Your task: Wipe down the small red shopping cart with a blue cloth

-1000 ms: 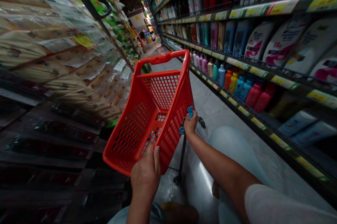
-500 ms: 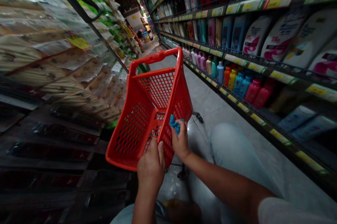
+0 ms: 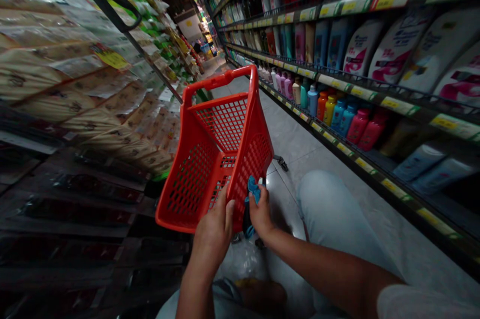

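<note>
In the middle of the head view stands a red plastic shopping cart (image 3: 240, 169) with perforated sides and a raised handle; nothing lies inside its basket. My left hand (image 3: 213, 224) grips the cart's near rim, thumb on the outer side and fingers hidden over the edge. Just right of it, my right hand (image 3: 261, 211) is closed on a crumpled blue cloth (image 3: 254, 189), held against or close beside the cart's right outer side. Part of the cloth hangs below the fingers.
Shelves of bottles (image 3: 337, 114) line the right side, with price labels along their edges. Packaged goods (image 3: 75, 94) are stacked at left, beside a metal pole with a black loop handle (image 3: 112, 4). My bent knee (image 3: 322, 199) is right of the cart, over grey floor tiles.
My right hand has moved down along the cart's side with the blue cloth, and more of the cloth now hangs down. My left hand stays on the rim, and the cart has tilted slightly.
</note>
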The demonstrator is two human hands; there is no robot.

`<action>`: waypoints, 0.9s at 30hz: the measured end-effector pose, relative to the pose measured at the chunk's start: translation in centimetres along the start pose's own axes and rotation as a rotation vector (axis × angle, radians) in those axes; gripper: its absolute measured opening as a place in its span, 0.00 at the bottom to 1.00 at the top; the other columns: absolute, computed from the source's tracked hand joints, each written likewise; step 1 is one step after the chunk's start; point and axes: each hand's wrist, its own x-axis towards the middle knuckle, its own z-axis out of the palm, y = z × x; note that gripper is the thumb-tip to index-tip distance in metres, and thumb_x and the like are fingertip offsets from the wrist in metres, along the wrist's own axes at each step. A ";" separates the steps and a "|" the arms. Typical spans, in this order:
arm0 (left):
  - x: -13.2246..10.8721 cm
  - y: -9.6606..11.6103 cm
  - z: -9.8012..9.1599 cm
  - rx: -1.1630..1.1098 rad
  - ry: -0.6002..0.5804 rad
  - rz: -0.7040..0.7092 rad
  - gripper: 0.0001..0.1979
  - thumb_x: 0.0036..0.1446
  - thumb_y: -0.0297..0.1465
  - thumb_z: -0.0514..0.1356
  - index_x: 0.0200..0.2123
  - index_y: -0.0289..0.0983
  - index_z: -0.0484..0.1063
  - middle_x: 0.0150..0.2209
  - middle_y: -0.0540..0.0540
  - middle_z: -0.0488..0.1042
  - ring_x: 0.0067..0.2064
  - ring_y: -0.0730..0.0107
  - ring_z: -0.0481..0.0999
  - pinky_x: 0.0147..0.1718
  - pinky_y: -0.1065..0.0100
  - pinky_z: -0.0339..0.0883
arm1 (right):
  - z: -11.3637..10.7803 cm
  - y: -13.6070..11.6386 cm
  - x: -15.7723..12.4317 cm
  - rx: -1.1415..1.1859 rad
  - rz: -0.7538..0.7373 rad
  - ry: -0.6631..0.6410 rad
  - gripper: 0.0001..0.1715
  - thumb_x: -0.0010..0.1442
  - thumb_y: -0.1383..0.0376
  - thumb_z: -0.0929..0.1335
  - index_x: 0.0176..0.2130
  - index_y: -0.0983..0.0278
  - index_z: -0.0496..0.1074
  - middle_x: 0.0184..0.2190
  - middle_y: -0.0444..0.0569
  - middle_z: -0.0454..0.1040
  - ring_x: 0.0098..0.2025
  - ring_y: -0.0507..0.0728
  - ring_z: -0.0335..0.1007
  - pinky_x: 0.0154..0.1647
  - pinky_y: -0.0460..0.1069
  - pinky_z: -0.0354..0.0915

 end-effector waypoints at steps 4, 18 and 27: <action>-1.3 -1.6 0.4 0.129 0.077 0.007 0.27 0.73 0.42 0.41 0.57 0.35 0.71 0.33 0.42 0.83 0.33 0.58 0.84 0.29 0.64 0.68 | -2.1 -2.2 -5.6 0.054 -0.274 -0.336 0.22 0.62 0.69 0.64 0.55 0.57 0.66 0.50 0.52 0.71 0.54 0.59 0.70 0.58 0.57 0.69; -2.7 3.0 1.4 0.086 0.247 0.283 0.26 0.73 0.38 0.43 0.65 0.28 0.61 0.43 0.37 0.83 0.39 0.60 0.82 0.38 0.61 0.73 | -6.4 -5.0 -3.9 0.089 -0.160 -0.259 0.16 0.67 0.61 0.65 0.54 0.56 0.64 0.52 0.51 0.69 0.54 0.57 0.70 0.58 0.56 0.67; -3.9 -4.7 -0.7 0.077 0.065 0.298 0.23 0.68 0.49 0.51 0.43 0.40 0.78 0.37 0.45 0.82 0.40 0.60 0.80 0.49 0.55 0.69 | -6.7 -3.7 -1.1 0.002 0.019 -0.169 0.17 0.65 0.58 0.64 0.52 0.60 0.65 0.48 0.53 0.72 0.50 0.60 0.71 0.57 0.60 0.68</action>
